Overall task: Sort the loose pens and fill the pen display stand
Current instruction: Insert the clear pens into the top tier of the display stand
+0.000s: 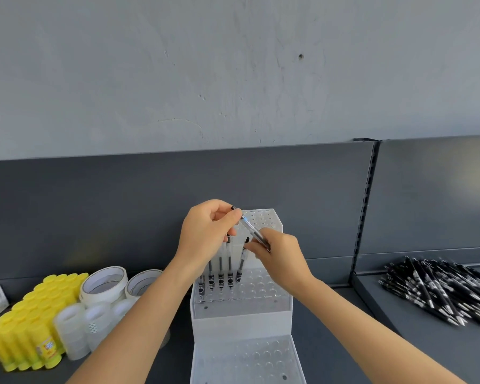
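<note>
1. Your left hand [208, 231] pinches the cap end of the pen [251, 228]. Your right hand [280, 256] grips its lower barrel. The pen hangs tilted above the stand [241, 309], just over the row of five standing pens [221, 268].
2. Expect the pen to be light, stiff and smooth. Hold it on the barrel near the middle, so the tip is free to find a hole. A loose pinch may let it slide.
3. The stand is probably light plastic and may shift under a sideways push. Press straight down.
4. Aim for the free hole just right of the fifth pen. The neighbours stand close, so bring the pen in from above, not across.
5. The back panel [150, 212] is near behind the stand. Room is open to the right, toward the pile [441, 289] of loose pens. Tape rolls [103, 284] crowd the left.
</note>
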{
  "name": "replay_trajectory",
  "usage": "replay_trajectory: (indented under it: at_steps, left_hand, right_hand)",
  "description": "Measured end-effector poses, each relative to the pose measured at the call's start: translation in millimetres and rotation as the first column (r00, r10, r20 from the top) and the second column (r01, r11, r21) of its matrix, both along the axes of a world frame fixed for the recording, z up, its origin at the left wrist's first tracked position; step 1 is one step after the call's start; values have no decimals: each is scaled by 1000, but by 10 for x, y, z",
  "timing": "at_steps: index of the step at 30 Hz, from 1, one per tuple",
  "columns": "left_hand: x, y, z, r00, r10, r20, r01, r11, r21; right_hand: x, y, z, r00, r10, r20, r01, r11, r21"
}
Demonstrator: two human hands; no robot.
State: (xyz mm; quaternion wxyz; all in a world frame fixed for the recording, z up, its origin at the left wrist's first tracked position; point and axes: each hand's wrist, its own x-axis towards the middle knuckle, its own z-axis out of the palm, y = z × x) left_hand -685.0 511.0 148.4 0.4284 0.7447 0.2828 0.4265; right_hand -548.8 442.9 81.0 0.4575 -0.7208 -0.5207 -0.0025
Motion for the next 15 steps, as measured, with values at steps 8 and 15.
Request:
replay_trajectory:
  at_steps: [8,15]
  left_hand:
    - [-75,103,54,972,205,116,-209,978,23]
    - [-296,277,135,857,370,360,-359,928,-101]
  right_hand:
    - [-159,129,54,1000,-2,-30,2,1000,12]
    - [-126,181,100,999,-11,-50,9,999,-43]
